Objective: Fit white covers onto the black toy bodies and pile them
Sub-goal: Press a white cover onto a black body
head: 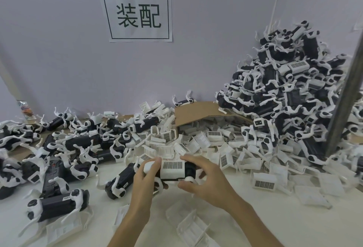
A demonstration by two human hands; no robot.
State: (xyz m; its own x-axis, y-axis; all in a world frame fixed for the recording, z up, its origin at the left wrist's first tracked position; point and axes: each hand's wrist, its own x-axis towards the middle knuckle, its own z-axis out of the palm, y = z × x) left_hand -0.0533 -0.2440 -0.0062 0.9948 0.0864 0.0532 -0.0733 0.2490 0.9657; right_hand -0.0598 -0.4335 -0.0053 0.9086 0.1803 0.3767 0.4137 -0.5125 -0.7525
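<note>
White bench [294,227], littered edge to edge. At far right, against the wall, tall pile [284,81] of finished toys. At left, sprawl of uncovered bodies [78,148]. Between them, spill of loose covers [216,142] from a tipped cardboard box [196,111]. Near centre, just above the bench: left hand [144,184], grip wrapped round one end of a black toy body [189,170]; right hand [204,180], grip pinching the other end, fingers arched over. On the body's back, white cover [172,170], grille up.
</note>
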